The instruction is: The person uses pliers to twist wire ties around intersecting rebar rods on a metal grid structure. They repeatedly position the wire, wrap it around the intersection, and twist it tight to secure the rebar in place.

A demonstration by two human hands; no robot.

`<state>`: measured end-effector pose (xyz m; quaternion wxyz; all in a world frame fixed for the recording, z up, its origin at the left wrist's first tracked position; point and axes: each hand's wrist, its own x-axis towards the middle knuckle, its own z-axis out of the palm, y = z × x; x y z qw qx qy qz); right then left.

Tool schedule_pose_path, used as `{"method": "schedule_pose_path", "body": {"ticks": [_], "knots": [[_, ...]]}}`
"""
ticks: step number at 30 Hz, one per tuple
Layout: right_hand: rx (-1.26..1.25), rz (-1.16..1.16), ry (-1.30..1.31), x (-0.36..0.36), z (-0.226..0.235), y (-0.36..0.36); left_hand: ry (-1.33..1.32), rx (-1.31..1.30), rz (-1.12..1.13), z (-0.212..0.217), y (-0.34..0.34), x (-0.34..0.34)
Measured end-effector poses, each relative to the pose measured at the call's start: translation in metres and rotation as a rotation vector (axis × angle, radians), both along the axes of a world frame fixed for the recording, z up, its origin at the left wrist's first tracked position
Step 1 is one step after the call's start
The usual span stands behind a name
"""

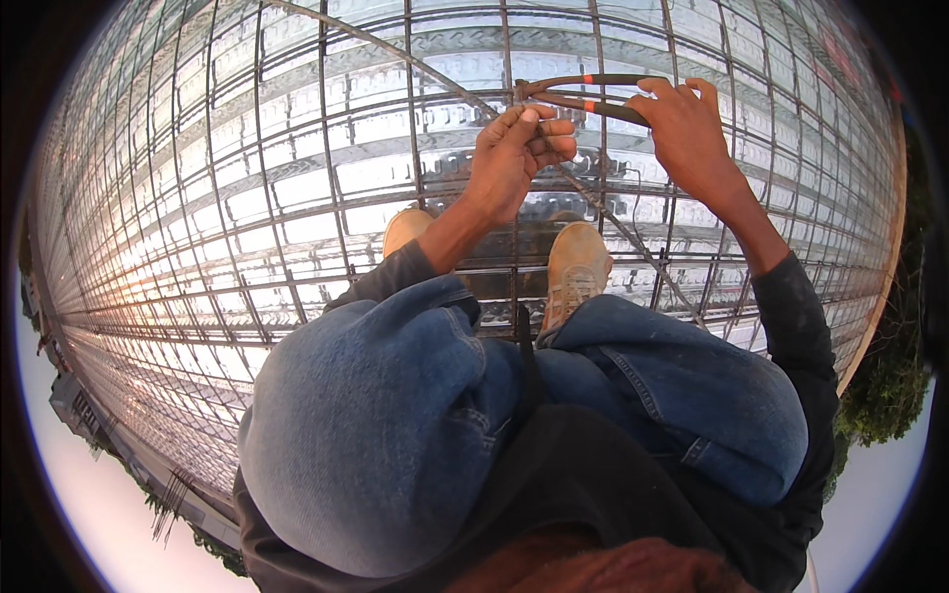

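My right hand is closed round the dark grips of long-handled pincers with orange bands. Their handles are slightly spread, and the jaws meet a crossing in the steel bar mesh. Just below the jaws is my left hand, its fingers curled and thumb pressed toward the forefinger. Anything pinched there is too small to make out. A thicker diagonal bar runs over the mesh and passes behind my left hand.
I squat with my left shoe and right shoe on the mesh. Shiny ribbed sheeting lies beneath the bars. A pale board edge bounds the right side, with trees beyond. Upright bars stand at the lower left.
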<state>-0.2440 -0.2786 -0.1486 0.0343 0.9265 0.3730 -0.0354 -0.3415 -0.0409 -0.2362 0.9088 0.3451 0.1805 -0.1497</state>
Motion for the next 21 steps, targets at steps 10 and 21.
{"method": "schedule_pose_path", "body": {"ticks": [10, 21], "knots": [[-0.099, -0.226, 0.252, -0.007, 0.007, 0.012, -0.047, 0.125, -0.131, -0.002, -0.002, -0.001], [-0.003, -0.210, 0.359, 0.018, 0.081, -0.004, -0.358, 0.491, -0.301, 0.001, 0.016, 0.012]]}}
